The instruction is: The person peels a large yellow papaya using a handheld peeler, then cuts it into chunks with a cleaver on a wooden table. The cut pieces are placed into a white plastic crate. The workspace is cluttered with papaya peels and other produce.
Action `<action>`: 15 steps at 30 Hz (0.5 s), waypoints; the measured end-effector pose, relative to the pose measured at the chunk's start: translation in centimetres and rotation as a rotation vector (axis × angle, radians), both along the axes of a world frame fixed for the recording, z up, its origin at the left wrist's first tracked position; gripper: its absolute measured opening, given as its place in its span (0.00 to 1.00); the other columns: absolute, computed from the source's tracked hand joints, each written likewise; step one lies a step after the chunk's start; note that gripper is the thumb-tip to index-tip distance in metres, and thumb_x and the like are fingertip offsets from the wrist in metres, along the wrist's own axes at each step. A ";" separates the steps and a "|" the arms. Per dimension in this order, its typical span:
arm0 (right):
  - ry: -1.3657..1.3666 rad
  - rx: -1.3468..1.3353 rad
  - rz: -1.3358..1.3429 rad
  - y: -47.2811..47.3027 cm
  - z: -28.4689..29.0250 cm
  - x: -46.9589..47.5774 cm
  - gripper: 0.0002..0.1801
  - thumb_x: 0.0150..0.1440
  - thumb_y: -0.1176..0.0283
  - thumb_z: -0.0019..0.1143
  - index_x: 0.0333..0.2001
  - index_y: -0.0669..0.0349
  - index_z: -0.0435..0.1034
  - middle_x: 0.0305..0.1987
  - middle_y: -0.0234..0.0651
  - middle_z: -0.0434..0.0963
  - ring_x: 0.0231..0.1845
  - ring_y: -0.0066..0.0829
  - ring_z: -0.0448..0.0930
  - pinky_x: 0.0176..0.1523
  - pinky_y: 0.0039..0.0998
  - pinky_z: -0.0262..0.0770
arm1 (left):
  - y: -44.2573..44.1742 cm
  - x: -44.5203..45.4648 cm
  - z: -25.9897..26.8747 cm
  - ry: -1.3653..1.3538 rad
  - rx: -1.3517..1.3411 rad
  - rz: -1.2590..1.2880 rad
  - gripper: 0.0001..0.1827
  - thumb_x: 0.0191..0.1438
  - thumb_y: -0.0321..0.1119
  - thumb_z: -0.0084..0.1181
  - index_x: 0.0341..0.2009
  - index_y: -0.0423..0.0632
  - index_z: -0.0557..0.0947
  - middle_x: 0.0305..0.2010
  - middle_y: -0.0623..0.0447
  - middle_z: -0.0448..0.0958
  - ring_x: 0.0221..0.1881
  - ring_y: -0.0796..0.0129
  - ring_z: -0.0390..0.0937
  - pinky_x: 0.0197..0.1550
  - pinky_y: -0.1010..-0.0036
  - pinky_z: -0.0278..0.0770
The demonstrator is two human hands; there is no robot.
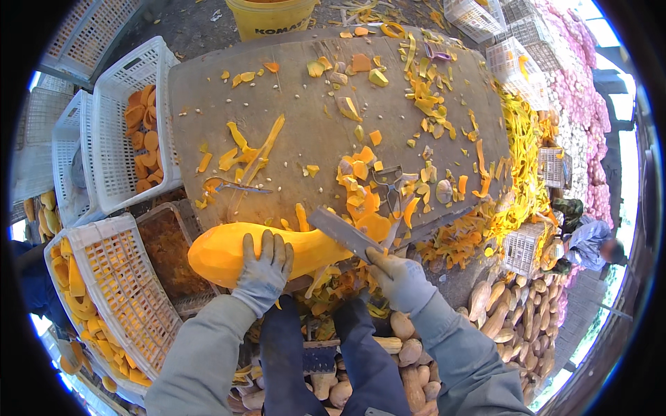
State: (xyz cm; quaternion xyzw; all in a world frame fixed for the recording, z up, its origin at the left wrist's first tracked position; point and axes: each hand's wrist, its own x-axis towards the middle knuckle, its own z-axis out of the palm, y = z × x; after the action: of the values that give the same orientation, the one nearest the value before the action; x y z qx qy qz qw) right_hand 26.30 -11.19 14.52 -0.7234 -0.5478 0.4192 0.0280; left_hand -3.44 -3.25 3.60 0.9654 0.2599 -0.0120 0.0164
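Note:
A large peeled orange squash [218, 255] lies along the near edge of the wooden table [208, 93]. My gloved left hand [265, 270] rests on its thick body, fingers spread over the top. In my gloved right hand [400, 278] is a knife with a broad rectangular blade [343, 231], whose blade lies across the narrow end of the squash. Beyond it are cut squash pieces [364, 200] and a metal-framed peeler [387, 182]. Further left lies a metal spoon-like tool [239, 186] among peelings and seeds. A purple-handled peeler [437, 53] is at the far right.
White plastic crates [171, 119] with cut squash stand left; another crate [130, 291] is tilted nearer me. Peelings [515, 156] heap beyond the right edge. Whole squashes [520, 312] lie lower right, and a person [588, 244] sits there. A yellow bucket [270, 18] stands behind the table.

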 end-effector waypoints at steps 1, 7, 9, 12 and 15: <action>-0.030 -0.005 0.091 -0.2 0.4 -0.2 0.23 0.66 0.64 0.52 0.62 0.58 0.70 0.37 0.49 0.81 0.39 0.47 0.83 0.44 0.39 0.79 | 0.0 -0.1 0.0 0.013 0.011 -0.006 0.26 0.58 0.37 0.49 0.59 0.37 0.73 0.62 0.32 0.68 0.65 0.34 0.64 0.62 0.24 0.54; -0.210 -0.147 0.373 0.3 3.0 -1.4 0.24 0.67 0.61 0.46 0.62 0.61 0.66 0.32 0.47 0.80 0.33 0.47 0.83 0.36 0.44 0.79 | -0.3 -0.2 0.1 0.070 0.010 -0.036 0.28 0.59 0.37 0.49 0.61 0.36 0.71 0.63 0.32 0.67 0.65 0.33 0.64 0.61 0.22 0.55; -0.216 -0.139 0.386 0.7 3.6 -1.5 0.23 0.67 0.62 0.47 0.61 0.62 0.67 0.32 0.47 0.80 0.32 0.46 0.83 0.35 0.43 0.79 | -0.4 -0.2 0.1 0.035 -0.046 -0.010 0.28 0.59 0.37 0.49 0.61 0.36 0.71 0.63 0.31 0.67 0.65 0.33 0.64 0.61 0.22 0.55; -0.194 -0.168 0.405 1.4 4.2 -1.2 0.22 0.67 0.62 0.46 0.60 0.63 0.67 0.31 0.48 0.80 0.31 0.45 0.83 0.35 0.43 0.79 | -0.5 -0.2 0.1 0.040 -0.004 -0.019 0.27 0.59 0.37 0.49 0.61 0.36 0.71 0.63 0.32 0.67 0.66 0.33 0.64 0.60 0.22 0.55; -0.176 -0.228 0.408 2.6 3.7 -1.2 0.22 0.67 0.63 0.47 0.59 0.63 0.67 0.32 0.48 0.81 0.33 0.46 0.83 0.37 0.44 0.79 | -0.5 -0.1 0.1 -0.002 0.032 -0.018 0.27 0.59 0.38 0.49 0.60 0.36 0.71 0.63 0.32 0.66 0.66 0.34 0.63 0.61 0.23 0.55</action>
State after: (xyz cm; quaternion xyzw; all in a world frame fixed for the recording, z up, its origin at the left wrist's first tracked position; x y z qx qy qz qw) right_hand 25.09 -8.62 18.26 -0.6300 -0.6321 0.4107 -0.1870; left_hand -3.58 -3.71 3.69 0.9679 0.2512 -0.0072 0.0014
